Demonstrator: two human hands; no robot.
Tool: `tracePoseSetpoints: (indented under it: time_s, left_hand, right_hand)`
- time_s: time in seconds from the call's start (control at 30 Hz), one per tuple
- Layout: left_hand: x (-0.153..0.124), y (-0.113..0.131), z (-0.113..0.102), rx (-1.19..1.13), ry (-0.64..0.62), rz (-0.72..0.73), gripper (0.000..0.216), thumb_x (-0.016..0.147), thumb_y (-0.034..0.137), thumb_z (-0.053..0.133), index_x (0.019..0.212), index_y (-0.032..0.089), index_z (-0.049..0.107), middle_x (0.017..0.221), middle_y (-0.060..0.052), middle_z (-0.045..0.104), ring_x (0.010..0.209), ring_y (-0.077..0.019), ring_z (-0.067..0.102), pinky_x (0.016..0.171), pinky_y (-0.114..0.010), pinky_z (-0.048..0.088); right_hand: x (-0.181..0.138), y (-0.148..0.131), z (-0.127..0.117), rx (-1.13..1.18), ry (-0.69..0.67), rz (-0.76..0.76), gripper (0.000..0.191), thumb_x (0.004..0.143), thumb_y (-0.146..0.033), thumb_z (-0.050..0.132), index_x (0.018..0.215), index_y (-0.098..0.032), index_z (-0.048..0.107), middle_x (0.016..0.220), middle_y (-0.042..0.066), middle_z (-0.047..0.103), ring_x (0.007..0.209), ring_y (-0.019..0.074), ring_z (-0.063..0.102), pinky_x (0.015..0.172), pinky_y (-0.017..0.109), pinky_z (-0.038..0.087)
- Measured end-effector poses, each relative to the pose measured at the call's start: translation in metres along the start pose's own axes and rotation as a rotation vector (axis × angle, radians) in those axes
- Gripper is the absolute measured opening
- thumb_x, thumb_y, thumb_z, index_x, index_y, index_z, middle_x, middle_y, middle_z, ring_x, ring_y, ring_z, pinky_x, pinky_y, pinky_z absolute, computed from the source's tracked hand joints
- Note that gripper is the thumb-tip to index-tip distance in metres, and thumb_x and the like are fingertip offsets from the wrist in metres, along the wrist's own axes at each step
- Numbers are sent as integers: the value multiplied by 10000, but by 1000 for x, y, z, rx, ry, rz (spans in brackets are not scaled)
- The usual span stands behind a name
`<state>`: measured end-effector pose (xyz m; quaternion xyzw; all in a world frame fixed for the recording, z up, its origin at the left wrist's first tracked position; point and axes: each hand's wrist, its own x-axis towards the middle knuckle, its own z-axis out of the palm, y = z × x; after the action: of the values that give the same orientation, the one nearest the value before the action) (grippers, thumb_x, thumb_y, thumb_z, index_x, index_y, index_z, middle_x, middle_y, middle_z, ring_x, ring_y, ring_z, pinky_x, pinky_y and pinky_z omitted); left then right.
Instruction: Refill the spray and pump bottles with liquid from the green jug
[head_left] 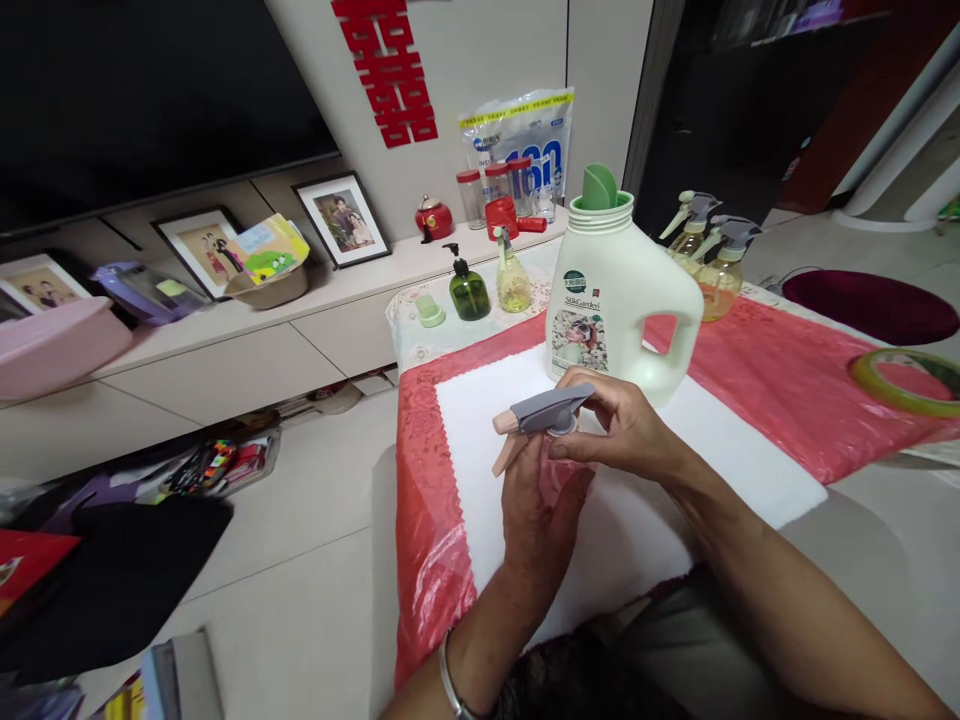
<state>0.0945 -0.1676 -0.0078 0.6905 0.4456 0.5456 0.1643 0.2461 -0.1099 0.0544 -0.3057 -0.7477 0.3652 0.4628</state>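
My left hand (pixel 540 510) is wrapped round the pinkish clear body of a spray bottle (pixel 553 478), whose lower part my fingers mostly hide. At its neck, my right hand (pixel 619 425) grips the grey spray head (pixel 551 405) with thumb and fingers. The head's peach nozzle and trigger point left. Just behind my hands stands a large pale-green detergent jug (pixel 622 290) with its cap off and a green spout showing. A light-green cap (pixel 430 311) sits farther back on the left. Beneath my hands lies a white cloth (pixel 495 430).
Red plastic sheeting (pixel 780 370) covers the table under the cloth. Behind are a dark-green pump bottle (pixel 470 290) and a yellowish spray bottle (pixel 514 280); two more spray bottles (pixel 724 265) stand right of the jug. A roll of tape (pixel 862 375) lies at the right.
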Motion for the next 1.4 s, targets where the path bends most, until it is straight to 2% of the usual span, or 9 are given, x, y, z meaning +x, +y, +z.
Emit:
tracePoseSetpoints:
  time_s: [0.3, 0.5, 0.63, 0.83, 1.0, 1.07, 1.2, 1.3, 1.4]
  left_hand:
    - [2, 3, 0, 26, 36, 94, 537, 937, 304, 636, 1429, 273, 423, 1249, -110, 674, 1189, -266, 654, 991, -443, 558]
    - [2, 6, 0, -23, -2, 8, 600, 942, 319, 630, 1477, 283, 361, 1320, -114, 628, 1274, -257, 601, 1041, -430, 531]
    - [3, 7, 0, -37, 9, 29, 594, 940, 289, 632, 1476, 275, 377, 1314, -116, 624, 1287, -264, 587, 1055, -438, 518]
    - [6, 8, 1, -67, 7, 32, 524, 933, 264, 634, 1424, 283, 451, 1279, -92, 652, 1191, -251, 640, 1002, -423, 546]
    - [9, 11, -1, -115, -36, -19, 493, 925, 293, 645, 1396, 284, 497, 1314, -75, 636, 1254, -261, 593, 1047, -442, 514]
    - [9, 12, -1, -117, -38, -53, 508, 921, 309, 649, 1404, 276, 494, 1343, -80, 619, 1276, -272, 576, 1061, -457, 503]
    - [10, 14, -1, -128, -35, -55, 426, 923, 319, 643, 1336, 268, 554, 1267, -72, 655, 1198, -269, 617, 1012, -446, 527]
    - [12, 15, -2, -138, -37, -44, 347, 920, 298, 641, 1264, 272, 600, 1178, -53, 681, 1117, -255, 641, 959, -425, 543]
    - [14, 16, -3, -148, -41, -61, 353, 910, 294, 653, 1260, 284, 606, 1169, -44, 678, 1107, -253, 632, 968, -435, 530]
  right_hand:
    - [-1, -2, -6, 18, -32, -9, 284, 812, -373, 786, 911, -143, 651, 897, 30, 583, 812, 92, 532, 726, 220, 446]
    - [3, -7, -2, -16, -16, 8, 320, 800, -394, 789, 843, -128, 616, 839, 13, 555, 771, 77, 511, 690, 210, 410]
    - [1, -3, -1, 5, -15, 24, 335, 822, -423, 773, 858, -131, 612, 855, 16, 560, 796, 83, 525, 708, 213, 428]
    - [-1, -1, -8, 3, -76, 24, 335, 849, -438, 752, 1013, -149, 701, 931, 42, 601, 879, 115, 560, 796, 253, 475]
    - [0, -9, -14, -87, -179, 34, 297, 952, -391, 638, 1197, -237, 707, 1169, 44, 622, 1086, 148, 569, 1046, 323, 443]
    - [1, -11, -16, -100, -198, 13, 298, 965, -359, 622, 1243, -270, 687, 1226, 29, 609, 1122, 141, 561, 1071, 318, 431]
    - [1, -13, -17, -158, -200, -49, 310, 956, -366, 636, 1235, -240, 688, 1160, 37, 626, 1042, 124, 578, 964, 273, 473]
    - [2, -12, -17, -194, -163, -116, 233, 921, -340, 685, 1086, -179, 718, 1017, 32, 632, 941, 92, 583, 822, 212, 474]
    - [2, -11, -16, -173, -135, -168, 161, 906, -303, 704, 987, -163, 707, 961, 14, 619, 890, 61, 581, 764, 176, 463]
